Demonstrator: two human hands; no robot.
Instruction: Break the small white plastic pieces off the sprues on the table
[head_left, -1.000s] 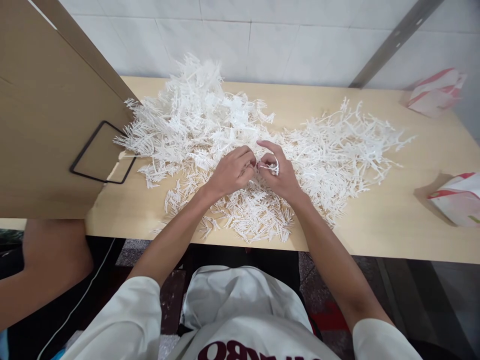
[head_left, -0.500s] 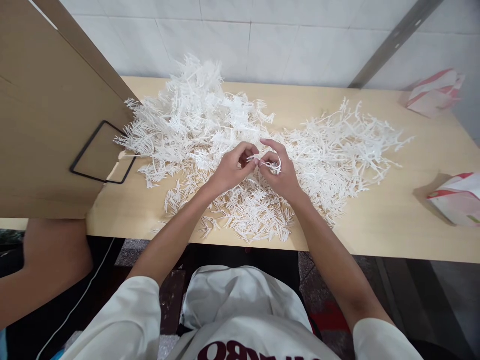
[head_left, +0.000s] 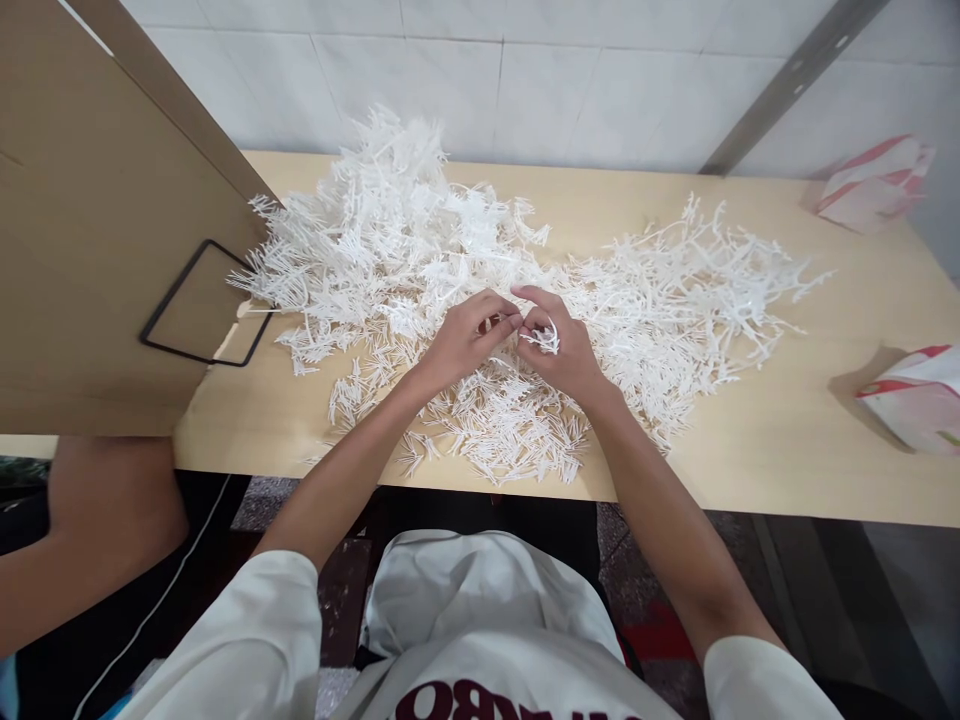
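Observation:
My right hand (head_left: 568, 352) is closed around a small white branched plastic piece (head_left: 550, 340), whose curved prongs poke out between the fingers. Thumb and index finger of my left hand (head_left: 466, 338) are pinched together, their tips meeting the right fingertips; whatever lies between them is too small to make out. Both hands hover over a spread of short white plastic bits (head_left: 517, 430). Behind and to the left rises a tall heap of white branched plastic pieces (head_left: 390, 200). A looser pile of longer white twig-like strands (head_left: 720, 270) lies to the right.
A big cardboard sheet (head_left: 97, 230) with a black rectangular outline stands at the left of the wooden table (head_left: 757, 440). Two red-and-white paper packets (head_left: 919, 400) sit at the right. A tiled wall (head_left: 555, 90) closes the back. Another person's arm (head_left: 112, 520) shows at lower left.
My fingertips have drawn closer together, and the white prongs that showed at my left fingertips are now hidden. The right hand has curled slightly further round its piece.

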